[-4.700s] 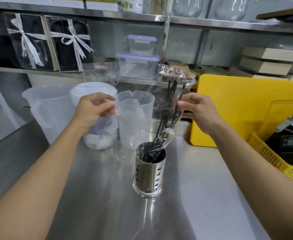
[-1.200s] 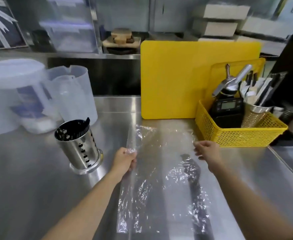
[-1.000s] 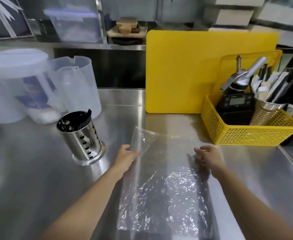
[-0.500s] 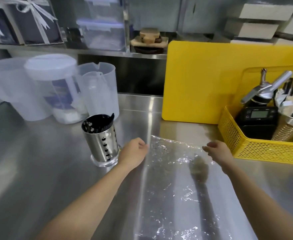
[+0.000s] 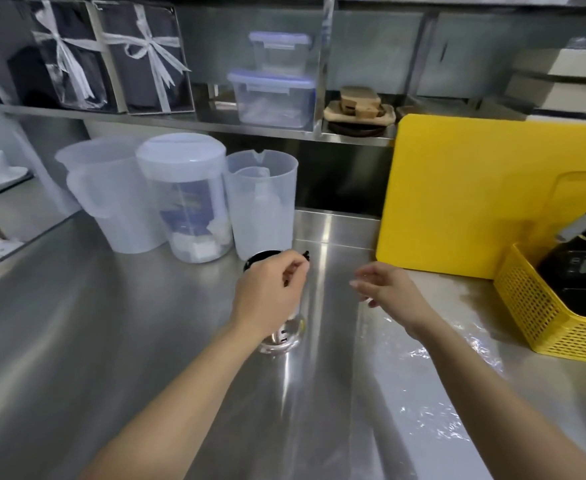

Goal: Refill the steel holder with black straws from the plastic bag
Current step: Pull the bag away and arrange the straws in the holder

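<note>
Brushed stainless-steel counter (image 5: 118,341), bare at left. Crinkled clear plastic bag (image 5: 433,355) lies flat at right. Upright perforated steel holder (image 5: 281,336), axis vertical, black straws (image 5: 306,253) pointing up. Left hand (image 5: 271,292) curled over it, grip uncertain; right hand (image 5: 388,289) loosely spread, empty.

Steel counter (image 5: 77,341), steel wall shelf (image 5: 180,121)

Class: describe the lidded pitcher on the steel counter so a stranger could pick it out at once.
Start at the big yellow cutting board leaning at the counter's back. Left of it stand three translucent plastic pitchers; the lidded pitcher is the middle one. Only it has a white lid and a blue label.
</note>
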`<action>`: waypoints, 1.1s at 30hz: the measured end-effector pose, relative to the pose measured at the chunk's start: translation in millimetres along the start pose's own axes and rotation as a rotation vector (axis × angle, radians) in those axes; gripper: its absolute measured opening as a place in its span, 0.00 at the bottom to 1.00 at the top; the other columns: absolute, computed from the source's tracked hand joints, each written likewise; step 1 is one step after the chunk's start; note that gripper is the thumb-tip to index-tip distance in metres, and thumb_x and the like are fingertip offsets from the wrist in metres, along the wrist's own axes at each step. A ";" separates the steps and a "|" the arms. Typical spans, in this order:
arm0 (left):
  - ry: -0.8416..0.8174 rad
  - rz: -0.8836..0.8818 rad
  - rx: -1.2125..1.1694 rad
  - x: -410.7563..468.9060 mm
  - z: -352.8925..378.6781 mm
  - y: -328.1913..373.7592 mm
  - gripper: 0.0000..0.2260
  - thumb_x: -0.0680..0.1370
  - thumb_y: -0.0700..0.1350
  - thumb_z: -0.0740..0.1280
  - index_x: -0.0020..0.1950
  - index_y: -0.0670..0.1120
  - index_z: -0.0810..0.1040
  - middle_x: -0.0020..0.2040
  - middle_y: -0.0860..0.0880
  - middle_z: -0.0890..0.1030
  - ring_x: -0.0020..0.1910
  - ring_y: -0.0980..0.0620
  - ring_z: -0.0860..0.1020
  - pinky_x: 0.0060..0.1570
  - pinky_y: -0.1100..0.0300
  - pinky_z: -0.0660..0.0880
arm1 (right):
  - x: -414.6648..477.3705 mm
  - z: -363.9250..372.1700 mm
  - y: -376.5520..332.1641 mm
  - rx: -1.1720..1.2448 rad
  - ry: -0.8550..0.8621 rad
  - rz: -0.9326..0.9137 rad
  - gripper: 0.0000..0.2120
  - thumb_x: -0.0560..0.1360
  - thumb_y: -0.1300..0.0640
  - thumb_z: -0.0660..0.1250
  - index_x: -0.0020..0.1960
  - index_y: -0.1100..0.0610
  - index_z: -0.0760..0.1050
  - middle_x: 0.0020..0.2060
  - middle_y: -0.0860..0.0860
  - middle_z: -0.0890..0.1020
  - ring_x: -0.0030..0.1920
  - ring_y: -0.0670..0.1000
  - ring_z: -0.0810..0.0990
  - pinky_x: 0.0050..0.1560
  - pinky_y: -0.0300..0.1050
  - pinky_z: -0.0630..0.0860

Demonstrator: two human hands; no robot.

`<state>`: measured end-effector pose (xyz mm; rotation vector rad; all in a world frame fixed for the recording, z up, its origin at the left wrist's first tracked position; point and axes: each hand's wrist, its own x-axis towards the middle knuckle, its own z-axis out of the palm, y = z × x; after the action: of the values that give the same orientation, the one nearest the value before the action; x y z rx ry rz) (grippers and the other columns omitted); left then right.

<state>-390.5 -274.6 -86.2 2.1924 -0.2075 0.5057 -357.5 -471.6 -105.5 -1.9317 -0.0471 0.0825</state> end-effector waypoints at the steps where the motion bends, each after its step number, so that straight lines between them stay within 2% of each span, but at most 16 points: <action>1: 0.002 -0.007 -0.013 2.1 -6.6 -8.6 0.08 0.73 0.50 0.62 0.45 0.49 0.79 0.40 0.53 0.83 0.42 0.51 0.81 0.45 0.50 0.77 | 1.4 9.7 -4.9 -0.003 -0.015 -0.009 0.09 0.72 0.60 0.69 0.52 0.59 0.73 0.40 0.56 0.79 0.33 0.49 0.76 0.29 0.33 0.71; 3: -0.024 -0.012 -0.010 7.9 -17.0 -26.2 0.08 0.73 0.48 0.65 0.51 0.50 0.78 0.49 0.53 0.82 0.51 0.52 0.79 0.54 0.50 0.75 | 4.4 26.7 -12.6 -0.027 -0.040 -0.012 0.15 0.71 0.60 0.71 0.55 0.59 0.72 0.39 0.57 0.77 0.33 0.50 0.75 0.29 0.35 0.71; 6: -0.143 -0.036 0.137 16.4 -27.4 -49.8 0.24 0.72 0.50 0.70 0.66 0.48 0.69 0.63 0.50 0.73 0.65 0.49 0.68 0.66 0.56 0.63 | 10.4 45.8 -18.3 -0.029 -0.097 0.026 0.24 0.69 0.60 0.73 0.62 0.59 0.69 0.38 0.58 0.75 0.33 0.52 0.74 0.28 0.38 0.72; 9: -0.296 -0.099 0.246 22.6 -30.0 -67.5 0.37 0.68 0.56 0.72 0.71 0.50 0.60 0.69 0.49 0.64 0.70 0.48 0.59 0.68 0.55 0.55 | 16.2 59.8 -22.0 -0.036 -0.153 0.077 0.32 0.67 0.61 0.75 0.66 0.60 0.65 0.38 0.57 0.74 0.31 0.51 0.74 0.28 0.39 0.72; 12: -0.364 -0.128 0.300 29.1 -27.2 -81.5 0.39 0.65 0.60 0.73 0.71 0.53 0.60 0.67 0.49 0.64 0.68 0.47 0.60 0.65 0.56 0.56 | 22.3 68.5 -23.7 -0.030 -0.165 0.104 0.35 0.66 0.62 0.75 0.68 0.60 0.62 0.35 0.54 0.75 0.30 0.51 0.73 0.26 0.39 0.72; 17: -0.449 -0.067 0.369 44.6 -22.2 -85.5 0.38 0.64 0.64 0.71 0.70 0.56 0.61 0.66 0.51 0.66 0.69 0.49 0.59 0.64 0.57 0.55 | 32.1 73.8 -26.5 -0.017 -0.131 0.115 0.32 0.66 0.62 0.75 0.65 0.57 0.64 0.33 0.52 0.76 0.30 0.50 0.72 0.26 0.39 0.70; 20: -0.495 0.014 0.405 55.8 -15.1 -84.5 0.36 0.64 0.65 0.70 0.68 0.57 0.62 0.67 0.53 0.68 0.69 0.49 0.61 0.65 0.56 0.53 | 37.6 74.4 -27.0 -0.023 -0.135 0.105 0.25 0.67 0.63 0.74 0.60 0.59 0.69 0.31 0.51 0.75 0.29 0.50 0.71 0.27 0.38 0.69; 23: -0.569 0.048 0.339 67.4 -7.8 -88.3 0.36 0.63 0.66 0.70 0.67 0.57 0.62 0.65 0.54 0.70 0.69 0.51 0.61 0.63 0.59 0.52 | 44.2 74.8 -26.2 -0.045 -0.130 0.080 0.19 0.68 0.65 0.72 0.57 0.62 0.73 0.30 0.52 0.76 0.28 0.48 0.70 0.27 0.38 0.68; 26: -0.603 0.012 0.284 81.2 -3.4 -93.1 0.38 0.64 0.67 0.69 0.69 0.57 0.61 0.67 0.53 0.70 0.71 0.48 0.59 0.66 0.57 0.53 | 53.3 75.6 -25.1 -0.049 -0.108 0.069 0.17 0.68 0.67 0.71 0.56 0.60 0.75 0.32 0.54 0.75 0.29 0.50 0.68 0.29 0.41 0.65; 30: -0.607 -0.013 0.189 97.4 -2.1 -96.2 0.33 0.67 0.62 0.70 0.69 0.56 0.64 0.66 0.55 0.72 0.69 0.47 0.62 0.66 0.56 0.56 | 65.7 75.9 -24.5 -0.040 -0.085 0.040 0.12 0.68 0.65 0.72 0.50 0.57 0.77 0.34 0.58 0.75 0.32 0.51 0.69 0.30 0.41 0.66; 33: -0.548 0.010 0.140 102.2 -3.2 -94.4 0.30 0.69 0.59 0.70 0.69 0.55 0.65 0.67 0.53 0.71 0.69 0.49 0.61 0.65 0.58 0.56 | 75.2 76.8 -25.5 -0.021 -0.089 0.016 0.11 0.69 0.65 0.72 0.50 0.59 0.78 0.34 0.56 0.76 0.32 0.50 0.70 0.30 0.38 0.66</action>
<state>-269.0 -210.6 -108.5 2.4283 -0.4866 -0.0922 -288.5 -385.5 -111.4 -1.9490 -0.0925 0.1790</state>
